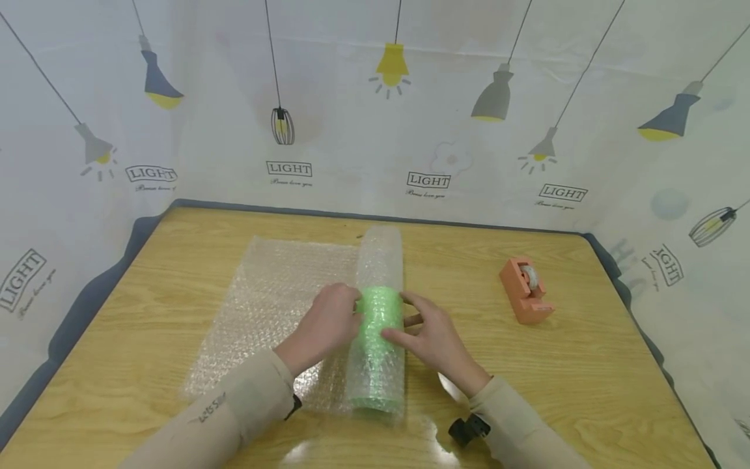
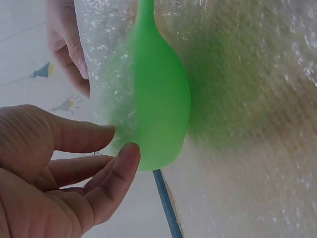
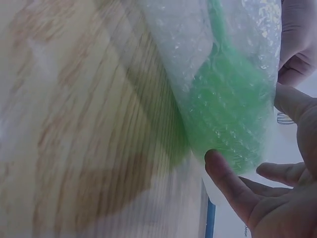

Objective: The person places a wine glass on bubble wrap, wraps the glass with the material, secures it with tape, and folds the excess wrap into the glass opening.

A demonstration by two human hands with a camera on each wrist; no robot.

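A green object (image 1: 378,312) with a narrow stem and a wide rounded part (image 2: 161,99) lies in a roll of clear bubble wrap (image 1: 379,254). The loose sheet (image 1: 263,299) spreads flat leftward from it. My left hand (image 1: 328,326) is at the roll's left side, thumb and bent fingertips (image 2: 130,151) pinching at the wrap. From the right, my right hand (image 1: 439,339) holds the roll, thumb on top and fingers along its side. Through the wrap, the green rounded part (image 3: 230,109) shows between the right thumb and fingers (image 3: 215,156). Parts of the right fingers are hidden.
An orange tape dispenser (image 1: 524,293) with a clear roll stands on the wooden table (image 1: 586,365), right of the hands. Behind and beside the table hangs a white cloth (image 1: 351,98) printed with lamps. A black wrist device (image 1: 469,430) is on the right wrist.
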